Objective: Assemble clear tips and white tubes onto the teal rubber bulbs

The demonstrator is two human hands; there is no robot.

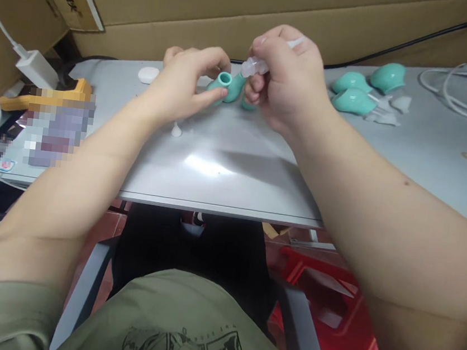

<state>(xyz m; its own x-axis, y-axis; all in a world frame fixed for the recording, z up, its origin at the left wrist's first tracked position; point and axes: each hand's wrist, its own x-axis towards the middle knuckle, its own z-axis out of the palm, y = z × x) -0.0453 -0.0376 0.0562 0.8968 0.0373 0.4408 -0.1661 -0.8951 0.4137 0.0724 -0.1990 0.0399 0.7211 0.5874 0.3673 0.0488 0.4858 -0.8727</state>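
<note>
My left hand [194,78] has its thumb and fingers around a small teal piece [225,78] with a round open mouth facing up. In my right hand [284,77] is a translucent plastic nozzle piece [254,66], gripped between thumb and fingers and pointing left. Another teal piece [235,88] stands between the two hands, close to the nozzle's tip. Part of one more teal piece [247,105] shows beneath my right hand. A small white cone-shaped part [176,130] lies on the table below my left hand.
Several glossy teal pieces [354,100] with white parts lie at the right on the grey table [418,179]. Behind them is a coiled white cable [449,93]. A white oval object [147,75], yellow tool [83,90] and white adapter [38,68] are at the left. Cardboard [194,2] stands behind.
</note>
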